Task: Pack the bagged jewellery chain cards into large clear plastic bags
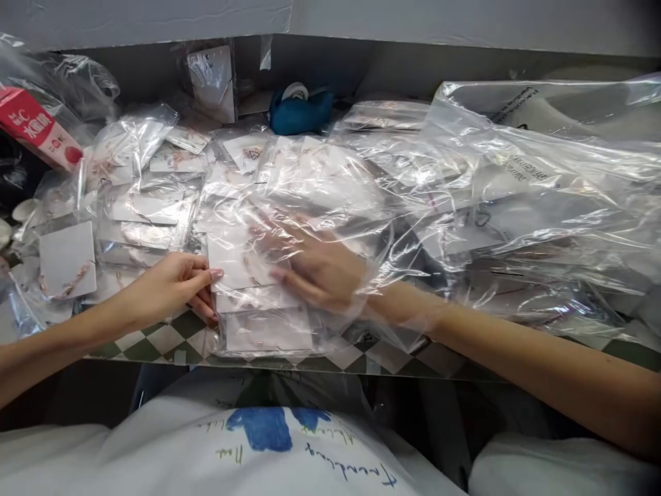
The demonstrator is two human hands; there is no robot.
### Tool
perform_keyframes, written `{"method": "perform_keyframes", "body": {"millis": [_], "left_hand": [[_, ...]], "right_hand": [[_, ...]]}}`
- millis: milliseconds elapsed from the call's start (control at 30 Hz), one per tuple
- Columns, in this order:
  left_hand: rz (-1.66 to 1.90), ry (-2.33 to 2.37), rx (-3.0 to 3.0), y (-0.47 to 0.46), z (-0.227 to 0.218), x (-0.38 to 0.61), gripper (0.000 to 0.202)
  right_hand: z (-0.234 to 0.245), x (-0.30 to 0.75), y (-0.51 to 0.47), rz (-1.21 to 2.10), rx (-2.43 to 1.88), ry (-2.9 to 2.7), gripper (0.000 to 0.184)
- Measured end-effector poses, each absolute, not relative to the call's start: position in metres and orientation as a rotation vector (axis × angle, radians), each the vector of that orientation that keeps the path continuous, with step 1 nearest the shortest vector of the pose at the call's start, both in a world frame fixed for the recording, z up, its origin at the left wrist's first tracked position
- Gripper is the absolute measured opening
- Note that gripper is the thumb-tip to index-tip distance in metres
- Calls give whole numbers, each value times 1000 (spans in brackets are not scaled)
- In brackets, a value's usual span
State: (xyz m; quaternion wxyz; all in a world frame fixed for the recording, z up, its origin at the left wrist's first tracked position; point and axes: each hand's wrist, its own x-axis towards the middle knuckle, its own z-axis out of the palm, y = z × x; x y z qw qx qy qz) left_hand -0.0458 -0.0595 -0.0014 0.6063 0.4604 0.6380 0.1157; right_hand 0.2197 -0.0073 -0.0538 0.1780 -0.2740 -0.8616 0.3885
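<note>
My left hand (pixel 189 284) pinches the left edge of a white jewellery card (pixel 232 258) between thumb and fingers. A thin rose-gold chain lies across this card, which rests on a stack of similar bagged cards. My right hand (pixel 320 265) reaches in beneath a large clear plastic bag (pixel 407 186). It is blurred, its fingers stretched out over the right side of the same card. Below, near the table edge, another bagged white card (pixel 271 331) shows in the stack.
Heaps of bagged jewellery cards (pixel 149 207) cover the left, with a loose-looking card (pixel 68 262) there. A blue tape dispenser (pixel 299 110) stands at the back. A pink drink carton (pixel 41 127) leans at far left. Large clear bags (pixel 537 207) spread over the right. The checkered tabletop (pixel 345 355) ends in front.
</note>
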Motion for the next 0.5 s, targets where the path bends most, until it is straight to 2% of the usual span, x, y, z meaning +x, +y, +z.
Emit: {"method": "perform_keyframes", "body": {"millis": [100, 200, 300, 367, 500], "left_hand": [[249, 1469, 1045, -60, 4, -46, 50], [280, 1450, 1052, -63, 7, -45, 50], [269, 1467, 1098, -65, 5, -42, 51], [246, 1498, 1146, -65, 4, -39, 51], [90, 1510, 1252, -54, 16, -44, 52]], "right_hand": [[-42, 227, -9, 1038, -573, -2539, 51], [-31, 236, -12, 1008, -832, -2210, 35], [-27, 238, -15, 1256, -1123, -2110, 40], [-29, 237, -18, 1459, -1092, -2155, 39], [-29, 245, -23, 1440, -998, -2303, 28]]}}
